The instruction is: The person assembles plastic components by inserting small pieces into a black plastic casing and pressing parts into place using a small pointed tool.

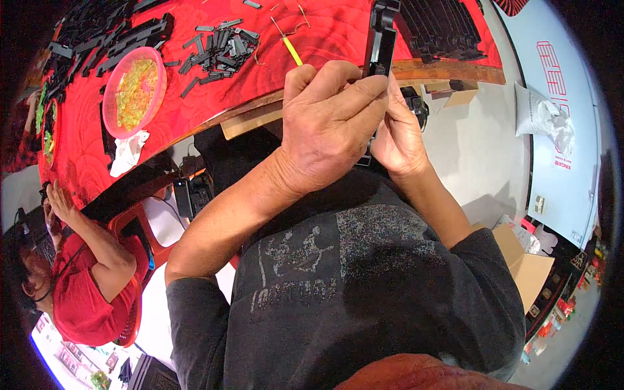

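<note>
Left hand (333, 120), right hand (400, 136) gripping long black part (382, 49) over near edge of desk (214, 97). Likely mid-job: small black pieces (227, 51) piled loose; right-end black parts (435, 26) maybe finished.

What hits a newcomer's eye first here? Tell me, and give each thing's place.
First, likely, the long black part at upper centre, held between the left hand and the right hand. Next, the bright red tablecloth across the upper left, with a pink bowl of yellowish pieces near its front edge. Then a co-worker in a red top, seated at lower left.
</note>
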`<act>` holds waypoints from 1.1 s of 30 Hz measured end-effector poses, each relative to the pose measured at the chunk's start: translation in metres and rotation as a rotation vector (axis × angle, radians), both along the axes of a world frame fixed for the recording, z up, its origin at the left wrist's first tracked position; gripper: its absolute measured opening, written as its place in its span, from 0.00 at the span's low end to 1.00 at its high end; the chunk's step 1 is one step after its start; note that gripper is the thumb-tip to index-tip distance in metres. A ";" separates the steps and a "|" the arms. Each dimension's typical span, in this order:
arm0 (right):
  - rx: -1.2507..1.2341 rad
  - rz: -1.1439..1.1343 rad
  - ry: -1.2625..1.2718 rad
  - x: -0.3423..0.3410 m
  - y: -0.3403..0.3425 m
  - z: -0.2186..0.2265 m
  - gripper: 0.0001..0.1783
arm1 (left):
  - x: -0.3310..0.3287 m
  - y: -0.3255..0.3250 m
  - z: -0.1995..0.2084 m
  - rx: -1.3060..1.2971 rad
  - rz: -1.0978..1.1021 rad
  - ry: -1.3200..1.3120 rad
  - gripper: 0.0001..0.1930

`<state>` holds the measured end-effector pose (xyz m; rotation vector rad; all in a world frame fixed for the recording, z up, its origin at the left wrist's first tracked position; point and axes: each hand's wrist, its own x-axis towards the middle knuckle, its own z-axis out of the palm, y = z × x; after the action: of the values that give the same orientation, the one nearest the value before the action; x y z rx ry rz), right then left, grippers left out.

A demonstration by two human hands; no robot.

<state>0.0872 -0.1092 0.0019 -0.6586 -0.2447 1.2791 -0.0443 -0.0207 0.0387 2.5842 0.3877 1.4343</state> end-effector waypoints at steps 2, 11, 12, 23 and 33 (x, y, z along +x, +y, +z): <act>0.013 0.016 0.009 0.000 0.001 -0.001 0.32 | 0.000 0.001 0.000 0.014 0.007 -0.008 0.14; 0.086 0.017 0.099 0.007 -0.002 -0.016 0.26 | 0.000 0.000 0.002 0.015 0.017 0.012 0.13; 0.097 0.025 0.099 0.007 -0.002 -0.017 0.26 | 0.000 0.001 0.003 0.015 0.017 0.014 0.13; 0.169 0.065 0.209 0.008 -0.001 -0.016 0.25 | 0.000 0.004 0.009 0.024 0.009 0.005 0.13; -0.006 0.003 0.006 -0.002 -0.002 0.002 0.33 | 0.000 -0.001 0.002 -0.022 0.002 0.056 0.14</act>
<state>0.0848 -0.1112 0.0040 -0.6594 -0.2369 1.2850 -0.0445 -0.0218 0.0410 2.6125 0.4114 1.3527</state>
